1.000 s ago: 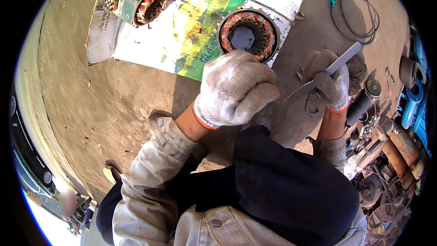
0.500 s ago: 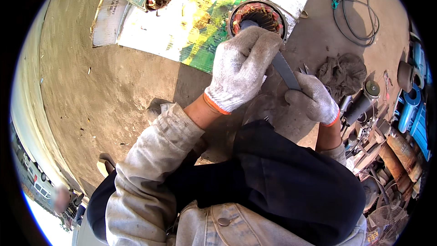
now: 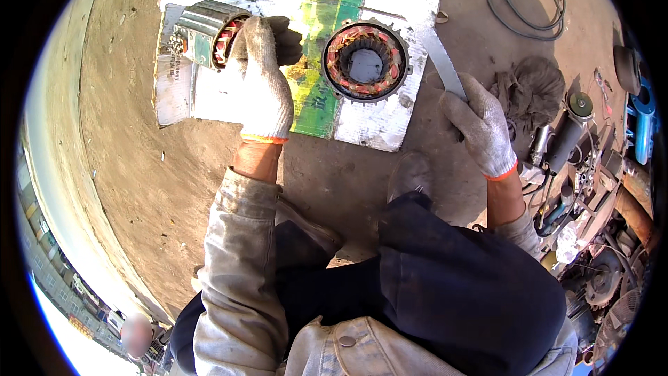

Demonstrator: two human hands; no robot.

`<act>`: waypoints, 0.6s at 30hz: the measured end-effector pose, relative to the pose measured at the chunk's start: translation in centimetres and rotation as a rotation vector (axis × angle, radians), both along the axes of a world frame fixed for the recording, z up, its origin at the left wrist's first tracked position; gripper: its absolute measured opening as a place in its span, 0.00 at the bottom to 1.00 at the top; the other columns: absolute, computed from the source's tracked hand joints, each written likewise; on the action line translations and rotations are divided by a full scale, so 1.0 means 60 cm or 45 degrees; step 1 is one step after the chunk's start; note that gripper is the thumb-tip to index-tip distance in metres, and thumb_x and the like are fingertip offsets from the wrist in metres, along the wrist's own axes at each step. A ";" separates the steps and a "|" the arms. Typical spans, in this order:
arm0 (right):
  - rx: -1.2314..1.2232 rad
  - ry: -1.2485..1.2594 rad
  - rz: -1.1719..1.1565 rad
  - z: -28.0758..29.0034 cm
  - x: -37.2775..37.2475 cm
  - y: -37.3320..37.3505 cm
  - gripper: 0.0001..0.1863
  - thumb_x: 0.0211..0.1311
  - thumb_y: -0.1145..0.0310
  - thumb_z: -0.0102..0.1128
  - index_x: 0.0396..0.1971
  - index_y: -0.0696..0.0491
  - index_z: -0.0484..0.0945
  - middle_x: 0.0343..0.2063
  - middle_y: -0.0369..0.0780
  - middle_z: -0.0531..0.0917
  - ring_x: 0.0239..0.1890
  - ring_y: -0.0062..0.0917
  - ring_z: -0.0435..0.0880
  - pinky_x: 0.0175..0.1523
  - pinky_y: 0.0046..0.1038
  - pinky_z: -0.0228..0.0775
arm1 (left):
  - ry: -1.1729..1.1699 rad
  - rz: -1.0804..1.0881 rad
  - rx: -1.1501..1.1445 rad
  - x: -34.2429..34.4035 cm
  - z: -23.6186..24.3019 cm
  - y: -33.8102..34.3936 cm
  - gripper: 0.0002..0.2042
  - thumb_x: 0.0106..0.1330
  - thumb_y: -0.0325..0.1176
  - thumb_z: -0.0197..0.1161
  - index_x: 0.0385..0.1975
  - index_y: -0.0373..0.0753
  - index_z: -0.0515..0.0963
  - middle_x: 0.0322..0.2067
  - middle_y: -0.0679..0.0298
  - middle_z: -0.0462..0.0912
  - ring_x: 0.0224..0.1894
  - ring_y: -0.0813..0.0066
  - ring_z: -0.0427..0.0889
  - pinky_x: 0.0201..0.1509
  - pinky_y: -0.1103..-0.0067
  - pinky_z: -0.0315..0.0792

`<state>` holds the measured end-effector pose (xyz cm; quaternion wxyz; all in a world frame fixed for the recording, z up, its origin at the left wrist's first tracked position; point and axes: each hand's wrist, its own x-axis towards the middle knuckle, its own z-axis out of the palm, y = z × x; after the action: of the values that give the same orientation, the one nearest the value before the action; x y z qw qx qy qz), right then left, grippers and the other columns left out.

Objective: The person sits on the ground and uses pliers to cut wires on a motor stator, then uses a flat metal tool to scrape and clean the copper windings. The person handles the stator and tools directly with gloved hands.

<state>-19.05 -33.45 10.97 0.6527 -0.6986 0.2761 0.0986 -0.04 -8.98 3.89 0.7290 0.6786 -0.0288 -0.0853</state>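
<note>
My left hand, in a white work glove with a soiled dark palm side, reaches to the open end of a ribbed motor stator lying on its side. Its fingers look apart and nothing shows in them; whether they touch the rim is unclear. A second stator, a round ring with red windings, stands on end with its bore facing up. To its right, my gloved right hand is closed round the lower end of a flat, toothed saw blade, which points up and away.
Both stators rest on a printed flattened cardboard sheet on the ground. A looped cable lies far right, a dark rag nearer. Tools, an angle grinder and blue metal parts crowd the right edge. My shoe stands below the cardboard.
My left hand has left the ring-shaped stator and moved left to the one on its side. The saw blade has come away from the stator and now points upward in my right hand.
</note>
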 end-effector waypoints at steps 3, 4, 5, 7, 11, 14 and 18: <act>-0.058 0.060 0.128 -0.011 -0.002 -0.004 0.17 0.80 0.68 0.59 0.60 0.60 0.85 0.29 0.34 0.84 0.31 0.15 0.79 0.37 0.25 0.72 | 0.079 -0.135 0.084 -0.006 -0.023 -0.007 0.27 0.90 0.51 0.52 0.56 0.28 0.85 0.46 0.53 0.92 0.47 0.65 0.91 0.57 0.69 0.84; -0.070 0.062 0.128 -0.011 -0.004 -0.006 0.17 0.80 0.68 0.59 0.60 0.60 0.85 0.29 0.35 0.84 0.31 0.15 0.79 0.37 0.25 0.72 | 0.086 -0.175 0.086 -0.005 -0.023 -0.012 0.27 0.90 0.51 0.52 0.57 0.28 0.85 0.47 0.52 0.92 0.49 0.64 0.91 0.59 0.69 0.84; -0.082 0.064 0.130 -0.010 -0.006 -0.006 0.17 0.80 0.68 0.59 0.60 0.60 0.85 0.29 0.35 0.84 0.31 0.16 0.79 0.37 0.25 0.72 | 0.124 -0.204 0.072 -0.001 -0.024 -0.016 0.27 0.90 0.51 0.51 0.59 0.29 0.85 0.49 0.52 0.92 0.51 0.65 0.91 0.59 0.69 0.83; -0.088 0.075 0.106 -0.009 -0.007 -0.005 0.17 0.80 0.68 0.59 0.60 0.60 0.85 0.30 0.35 0.84 0.31 0.16 0.80 0.37 0.25 0.72 | 0.109 -0.299 0.136 0.011 -0.019 -0.014 0.27 0.89 0.51 0.52 0.59 0.29 0.85 0.50 0.53 0.93 0.51 0.66 0.91 0.59 0.70 0.83; -0.071 0.064 0.014 -0.002 -0.007 -0.001 0.18 0.79 0.67 0.60 0.60 0.60 0.85 0.30 0.35 0.84 0.31 0.16 0.80 0.36 0.25 0.72 | -0.064 -0.715 0.447 0.067 0.026 0.004 0.30 0.89 0.55 0.51 0.63 0.31 0.84 0.56 0.53 0.91 0.58 0.64 0.90 0.66 0.68 0.80; -0.014 0.079 -0.019 0.004 0.003 0.004 0.18 0.79 0.67 0.60 0.60 0.61 0.85 0.30 0.35 0.84 0.31 0.16 0.80 0.37 0.25 0.73 | -0.295 -1.048 0.819 0.122 0.085 0.029 0.28 0.88 0.54 0.54 0.64 0.32 0.83 0.56 0.54 0.91 0.58 0.66 0.90 0.66 0.69 0.81; 0.028 0.071 -0.042 -0.008 0.001 0.013 0.21 0.81 0.63 0.58 0.65 0.59 0.82 0.31 0.32 0.82 0.28 0.14 0.76 0.33 0.22 0.69 | -0.257 -1.392 1.063 0.144 0.148 0.027 0.28 0.84 0.51 0.62 0.69 0.33 0.79 0.62 0.49 0.86 0.60 0.60 0.89 0.70 0.66 0.81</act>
<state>-19.01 -32.64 10.49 0.6541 -0.6835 0.3046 0.1102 8.61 -7.39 12.80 0.2534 0.7949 -0.3989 -0.3805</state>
